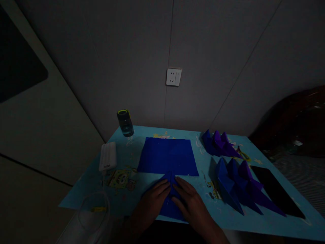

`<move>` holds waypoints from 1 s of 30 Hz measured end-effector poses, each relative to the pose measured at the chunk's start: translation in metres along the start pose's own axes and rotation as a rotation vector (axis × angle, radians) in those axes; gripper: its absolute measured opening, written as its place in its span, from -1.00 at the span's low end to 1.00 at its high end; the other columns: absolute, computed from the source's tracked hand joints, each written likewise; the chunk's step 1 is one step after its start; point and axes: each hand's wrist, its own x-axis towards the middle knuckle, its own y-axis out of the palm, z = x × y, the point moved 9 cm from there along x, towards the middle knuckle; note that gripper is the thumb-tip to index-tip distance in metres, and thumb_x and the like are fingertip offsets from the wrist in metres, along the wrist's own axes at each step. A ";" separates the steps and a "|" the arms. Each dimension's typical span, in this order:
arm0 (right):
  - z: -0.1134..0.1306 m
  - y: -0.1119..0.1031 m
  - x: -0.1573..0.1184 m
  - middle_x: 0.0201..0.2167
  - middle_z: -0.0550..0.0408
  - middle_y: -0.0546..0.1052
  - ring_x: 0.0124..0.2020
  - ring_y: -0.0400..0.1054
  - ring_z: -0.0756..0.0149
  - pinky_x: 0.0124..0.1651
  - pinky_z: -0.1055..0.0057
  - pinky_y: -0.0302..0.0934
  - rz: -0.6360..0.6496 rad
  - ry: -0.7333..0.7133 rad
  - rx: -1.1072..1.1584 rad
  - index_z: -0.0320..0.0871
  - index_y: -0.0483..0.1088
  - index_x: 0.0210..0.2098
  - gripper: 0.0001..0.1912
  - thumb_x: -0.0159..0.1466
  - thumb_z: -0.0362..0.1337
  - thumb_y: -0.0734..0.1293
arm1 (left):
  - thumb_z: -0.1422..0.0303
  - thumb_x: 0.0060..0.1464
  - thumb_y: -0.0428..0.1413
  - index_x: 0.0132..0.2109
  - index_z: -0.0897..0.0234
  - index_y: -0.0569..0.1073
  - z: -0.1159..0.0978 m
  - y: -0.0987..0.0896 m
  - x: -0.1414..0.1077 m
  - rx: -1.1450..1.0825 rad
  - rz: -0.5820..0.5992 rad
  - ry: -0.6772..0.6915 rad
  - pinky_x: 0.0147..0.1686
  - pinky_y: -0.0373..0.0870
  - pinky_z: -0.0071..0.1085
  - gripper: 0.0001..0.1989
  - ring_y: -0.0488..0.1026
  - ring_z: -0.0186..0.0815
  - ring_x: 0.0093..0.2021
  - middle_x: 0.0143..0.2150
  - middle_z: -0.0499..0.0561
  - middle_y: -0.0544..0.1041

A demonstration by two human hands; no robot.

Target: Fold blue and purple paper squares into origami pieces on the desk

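A dark blue sheet of folded paper (170, 205) lies at the near edge of the table, its top drawn to a point. My left hand (153, 198) rests flat on its left side, fingers stretched toward the middle. On the right side lies my right hand (189, 200), fingers stretched and thumb apart, pressing on the paper. Parts of the folded sheet are hidden under both hands. Just beyond the point lies a flat blue sheet of paper (167, 156). To the right stand folded paper boats (236, 184) in blue and purple, with another such group (218, 144) behind.
A water bottle (125, 123) stands at the back left. Nearer is a white power bank (108, 156) with a cable (108, 200). A black tablet-like slab (276, 189) and yellow-handled scissors (244, 155) lie at right. The wall holds a socket (174, 77).
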 end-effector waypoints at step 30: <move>0.003 -0.010 -0.036 0.21 0.04 0.39 0.24 0.27 0.07 0.27 0.11 0.21 0.311 -0.031 -0.014 -0.03 0.40 0.16 -0.61 0.40 -0.14 0.20 | 0.29 0.18 0.13 0.22 0.15 0.37 -0.023 -0.026 -0.030 -0.119 0.202 -0.040 0.17 0.38 -0.12 -0.54 0.29 -0.08 0.28 0.30 0.09 0.34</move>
